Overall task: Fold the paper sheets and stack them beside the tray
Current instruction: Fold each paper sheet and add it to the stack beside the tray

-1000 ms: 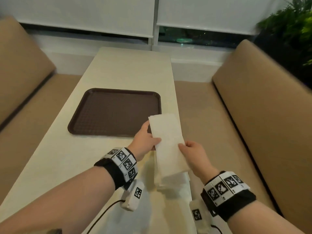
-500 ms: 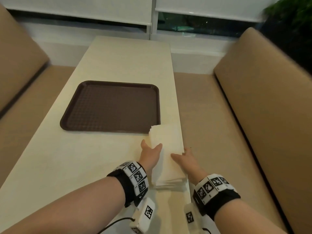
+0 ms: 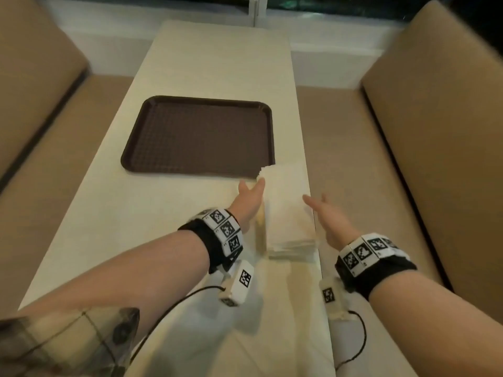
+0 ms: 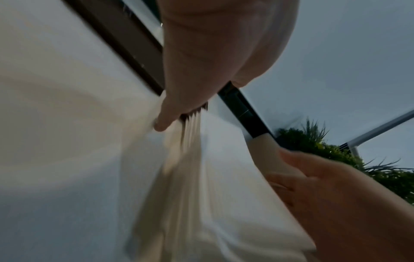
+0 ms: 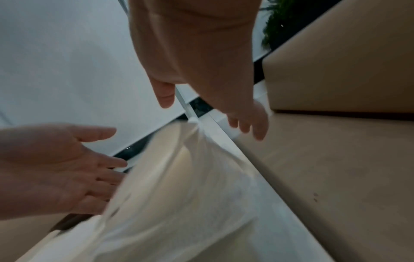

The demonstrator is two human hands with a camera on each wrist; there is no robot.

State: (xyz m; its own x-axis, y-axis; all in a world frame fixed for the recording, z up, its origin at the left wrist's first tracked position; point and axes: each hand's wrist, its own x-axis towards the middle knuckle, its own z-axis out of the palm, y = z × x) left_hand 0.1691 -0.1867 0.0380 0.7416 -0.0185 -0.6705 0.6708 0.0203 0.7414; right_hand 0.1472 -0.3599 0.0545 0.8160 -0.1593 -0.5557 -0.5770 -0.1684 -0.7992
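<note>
My left hand (image 3: 249, 198) and right hand (image 3: 322, 213), both flat and spread, flank the stack of folded white paper sheets (image 3: 285, 208) on the cream table (image 3: 190, 77), its far corner overlapping the brown plastic tray (image 3: 198, 137). A careless squeeze could fan the loose layers or nudge them off the near table edge.

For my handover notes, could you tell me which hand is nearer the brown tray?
Left. The left hand lies just before the tray; the right hand is across the paper stack.
</note>
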